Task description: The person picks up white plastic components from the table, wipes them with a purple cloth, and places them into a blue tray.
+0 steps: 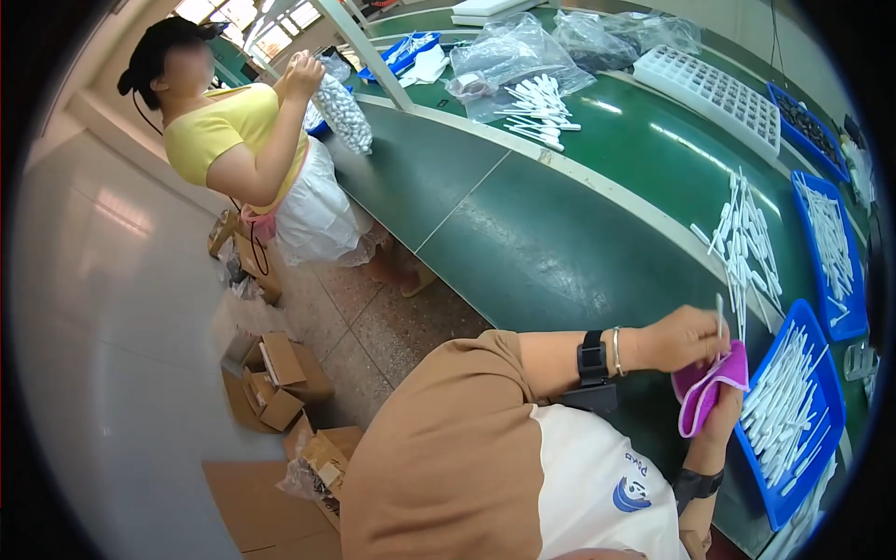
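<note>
Your purple cloth (693,403) is just left of the blue tray (831,394).
Your right hand (719,415) curls around the cloth; your left hand (683,339) pinches a thin white stick (720,315). White swabs (782,401) lie in the tray; a loose pile (743,245) lies past its far end.

Daylight blazes, washed out, through the windows (238,14) at upper left; glare streaks flash across the bright green worktop (644,173); fisheye curvature bends straight edges, and blackness swallows the corners.
</note>
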Demonstrator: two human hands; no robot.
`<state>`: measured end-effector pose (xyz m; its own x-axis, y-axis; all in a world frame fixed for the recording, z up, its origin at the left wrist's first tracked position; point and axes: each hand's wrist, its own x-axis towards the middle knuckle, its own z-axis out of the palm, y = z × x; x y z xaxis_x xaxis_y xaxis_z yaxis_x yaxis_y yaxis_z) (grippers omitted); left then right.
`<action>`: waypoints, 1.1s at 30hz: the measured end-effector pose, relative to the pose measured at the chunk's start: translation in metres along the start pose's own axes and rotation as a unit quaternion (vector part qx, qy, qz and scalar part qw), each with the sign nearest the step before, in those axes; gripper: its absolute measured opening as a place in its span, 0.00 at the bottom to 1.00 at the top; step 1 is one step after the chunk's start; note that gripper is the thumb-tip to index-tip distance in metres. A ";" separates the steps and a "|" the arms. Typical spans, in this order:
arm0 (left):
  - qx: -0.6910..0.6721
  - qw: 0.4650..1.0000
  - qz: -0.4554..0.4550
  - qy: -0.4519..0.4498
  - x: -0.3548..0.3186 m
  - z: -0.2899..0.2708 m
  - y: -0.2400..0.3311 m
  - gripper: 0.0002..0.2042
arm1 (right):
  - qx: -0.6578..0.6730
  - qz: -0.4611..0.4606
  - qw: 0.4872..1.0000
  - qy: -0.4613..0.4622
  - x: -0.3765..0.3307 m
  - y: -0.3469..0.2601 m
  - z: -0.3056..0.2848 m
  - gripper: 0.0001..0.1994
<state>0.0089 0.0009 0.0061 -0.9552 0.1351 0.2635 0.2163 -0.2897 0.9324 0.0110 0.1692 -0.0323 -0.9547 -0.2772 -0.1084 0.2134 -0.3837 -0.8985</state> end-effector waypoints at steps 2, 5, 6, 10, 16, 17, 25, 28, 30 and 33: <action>0.162 0.970 0.177 -0.041 0.003 0.002 -0.007 0.06 | -0.007 -0.010 1.000 0.006 -0.001 0.002 0.005 0.15; 0.161 0.971 0.170 -0.041 0.001 0.003 -0.002 0.05 | -0.021 -0.031 0.999 0.022 -0.005 0.003 0.010 0.14; 0.081 0.994 0.074 -0.022 -0.001 0.003 0.003 0.05 | -0.075 -0.084 0.994 0.001 -0.005 0.002 0.014 0.15; -0.105 0.993 -0.050 0.023 -0.002 0.005 0.001 0.05 | -0.155 -0.168 0.973 -0.039 -0.008 -0.002 0.011 0.15; -0.030 0.997 0.063 0.029 -0.008 0.011 -0.003 0.05 | 0.061 -0.056 0.996 -0.024 -0.003 -0.006 0.003 0.16; 0.031 0.994 0.104 0.024 -0.010 0.010 -0.004 0.05 | 0.060 -0.058 0.996 -0.020 -0.003 -0.005 0.000 0.16; 0.019 1.000 0.019 0.013 -0.007 0.012 -0.011 0.05 | 0.095 0.031 0.995 0.023 0.003 0.002 -0.006 0.17; 0.049 0.999 0.011 -0.013 -0.004 0.012 -0.015 0.05 | 0.072 -0.017 0.997 0.013 0.005 0.006 -0.008 0.16; -0.053 0.997 -0.054 -0.007 -0.001 0.009 -0.020 0.05 | 0.073 -0.024 0.997 0.004 0.001 0.000 -0.001 0.16; -0.151 0.984 -0.092 -0.008 0.003 0.007 -0.028 0.05 | 0.074 -0.042 0.996 -0.012 -0.002 -0.006 0.006 0.16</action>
<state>0.0017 0.0161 -0.0173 -0.9688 0.2254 0.1034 -0.0319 -0.5268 0.8494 0.0127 0.1664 -0.0241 -0.9653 -0.2600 -0.0240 0.1640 -0.5322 -0.8306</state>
